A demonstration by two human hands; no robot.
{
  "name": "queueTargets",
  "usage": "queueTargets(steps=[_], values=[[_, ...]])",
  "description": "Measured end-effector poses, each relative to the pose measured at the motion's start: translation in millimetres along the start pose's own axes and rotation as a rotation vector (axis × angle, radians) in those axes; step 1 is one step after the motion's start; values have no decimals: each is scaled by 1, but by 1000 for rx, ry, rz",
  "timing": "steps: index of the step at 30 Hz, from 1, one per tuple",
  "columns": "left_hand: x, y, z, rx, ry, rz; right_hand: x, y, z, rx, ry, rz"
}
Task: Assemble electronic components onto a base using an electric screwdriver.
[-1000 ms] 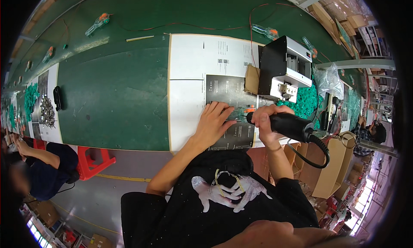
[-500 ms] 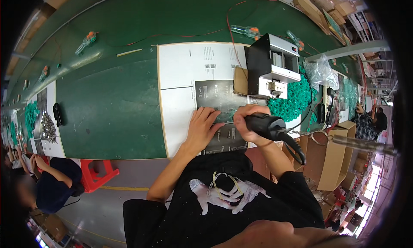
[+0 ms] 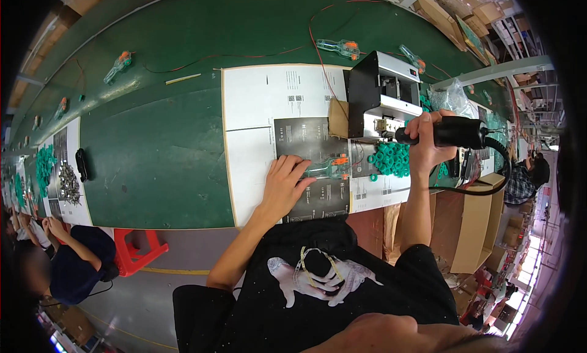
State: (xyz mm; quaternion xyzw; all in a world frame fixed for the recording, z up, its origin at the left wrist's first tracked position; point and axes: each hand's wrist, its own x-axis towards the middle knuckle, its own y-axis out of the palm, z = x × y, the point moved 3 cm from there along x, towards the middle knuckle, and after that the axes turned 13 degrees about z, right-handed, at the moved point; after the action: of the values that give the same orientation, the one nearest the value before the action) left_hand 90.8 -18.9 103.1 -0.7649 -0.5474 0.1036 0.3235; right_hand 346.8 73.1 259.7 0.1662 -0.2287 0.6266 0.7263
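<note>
My left hand [image 3: 283, 183] holds one end of a clear plastic handle-shaped housing [image 3: 318, 170] down on the dark printed sheet [image 3: 302, 136], thumb on one side and fingers on the other. The housing's orange part [image 3: 339, 162] points right, and thin wires trail from that end. In my right hand [image 3: 426, 146] is a black electric screwdriver [image 3: 461, 133], lying nearly level, its tip end to the left. That end is close to the front of a black and white screw feeder [image 3: 391, 125]; whether it touches the feeder I cannot tell.
Right of the housing lies a pile of green plastic rings [image 3: 391, 159]. A brown cardboard piece [image 3: 339, 118] leans by the feeder. Similar clear housings [image 3: 338, 48] with red wires lie farther back. At the left, a person [image 3: 79, 261] sits near a red stool [image 3: 136, 252].
My right hand has swung the screwdriver from the housing up and right to the feeder. The housing's orange end is now uncovered. My left hand has stayed in place.
</note>
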Motion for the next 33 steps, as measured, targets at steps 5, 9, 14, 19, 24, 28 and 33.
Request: queueTargets(steps=[5, 9, 14, 19, 24, 28, 33], values=[[1, -5, 5, -11, 12, -5, -21, 12, 2, 92, 78, 78], [-2, -4, 11, -3, 24, -16, -72, 51, 13, 265, 42, 286], [-8, -9, 19, 0, 34, -5, -103, 102, 8, 269, -35, 469], [-14, -14, 20, -8, 24, 15, -115, 115, -7, 329, 34, 533], [-13, -10, 18, -15, 2, 52, -115, 116, -11, 333, 74, 526], [-16, -14, 27, -21, 13, 69, -119, 134, -15, 165, 45, 611], [-19, -15, 38, 1, 34, 67, -120, 148, -15, 76, -41, 703]])
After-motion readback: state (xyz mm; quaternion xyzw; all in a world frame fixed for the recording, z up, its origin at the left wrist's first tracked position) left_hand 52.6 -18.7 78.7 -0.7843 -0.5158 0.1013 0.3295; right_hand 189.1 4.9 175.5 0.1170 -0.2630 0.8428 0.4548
